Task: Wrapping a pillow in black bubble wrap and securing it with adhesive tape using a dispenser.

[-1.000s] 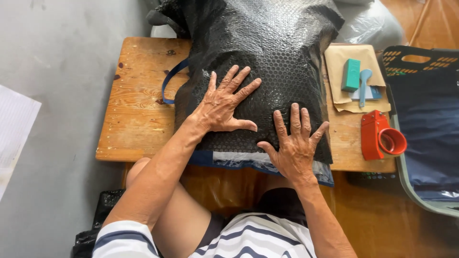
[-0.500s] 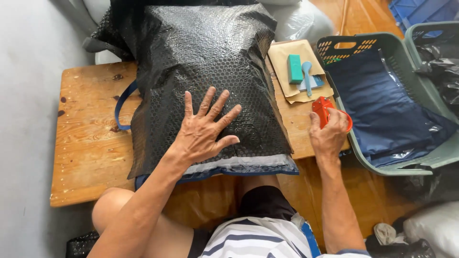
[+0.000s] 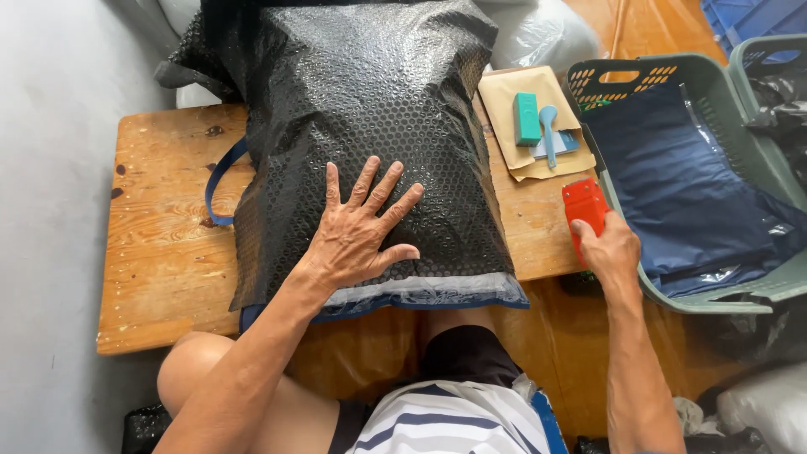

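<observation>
1. A person sits at a low wooden table [image 3: 160, 227], seen from above, both bare forearms reaching forward.
2. A large parcel wrapped in black bubble wrap [image 3: 370, 109] lies across the middle of the table, its far end hanging past the back edge.
3. The left hand [image 3: 357, 235] lies flat on the near part of the parcel, palm down, all five fingers spread wide apart and pressing on the wrap.
4. Under the parcel's near edge, a strip of clear plastic [image 3: 420, 292] over dark blue fabric shows, overhanging the table's front edge.
5. A blue strap [image 3: 220, 181] loops out from the parcel's left side onto the tabletop.
6. The right hand [image 3: 609, 248] is closed around a red tape dispenser [image 3: 584, 206] at the table's right edge, fingers curled tight on its lower end.
7. Beyond the dispenser, a brown envelope [image 3: 517, 113] carries a small teal block [image 3: 527, 118] and a pale blue scoop-shaped tool [image 3: 549, 134].
8. Just right of the table stands a grey-green plastic basket [image 3: 639, 71] holding folded navy fabric [image 3: 681, 176] in clear wrapping.
</observation>
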